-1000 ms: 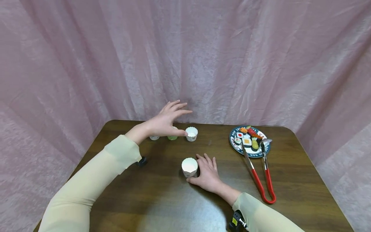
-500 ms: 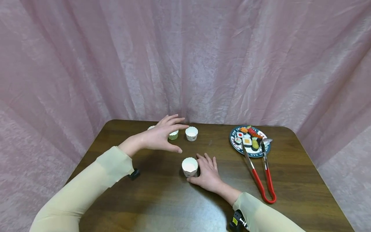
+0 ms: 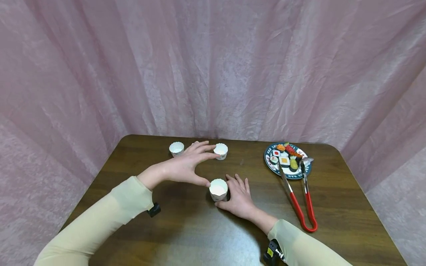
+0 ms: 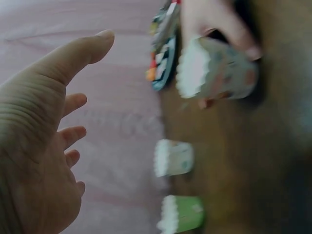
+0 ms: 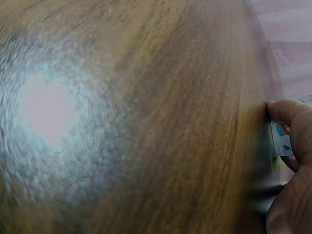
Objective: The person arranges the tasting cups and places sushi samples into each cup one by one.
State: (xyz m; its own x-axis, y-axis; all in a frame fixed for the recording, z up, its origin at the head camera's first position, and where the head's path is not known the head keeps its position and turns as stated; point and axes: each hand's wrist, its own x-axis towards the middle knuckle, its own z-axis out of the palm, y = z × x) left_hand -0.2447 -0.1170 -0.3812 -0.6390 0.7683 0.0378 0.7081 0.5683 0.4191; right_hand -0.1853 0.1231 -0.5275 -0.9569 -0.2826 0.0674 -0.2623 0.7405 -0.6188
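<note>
In the head view a white paper baking cup (image 3: 218, 189) stands upright on the table, its scalloped rim facing up. My right hand (image 3: 238, 199) holds it low from the right, thumb on the near side and fingers round the far side. Coloured prints show on its wall in the left wrist view. My left hand (image 3: 188, 167) hovers to the cup's left with fingers spread, thumb tip right by the rim. Behind this hand stand two more white baking cups, one at left (image 3: 176, 148) and one at right (image 3: 221, 150). A green baking cup (image 4: 190, 213) shows in the left wrist view.
At the right back lies a round plate (image 3: 267, 162) bearing several sushi pieces (image 3: 284, 160). Red-handled metal tongs (image 3: 297, 208) rest with their tips on it. A pink curtain (image 3: 213, 66) hangs behind the brown wooden table (image 3: 346, 207).
My left hand has come down and nearer, from above the back cups to beside the front cup. The back left cup is now uncovered, the green one hidden in the head view. The right hand stays put.
</note>
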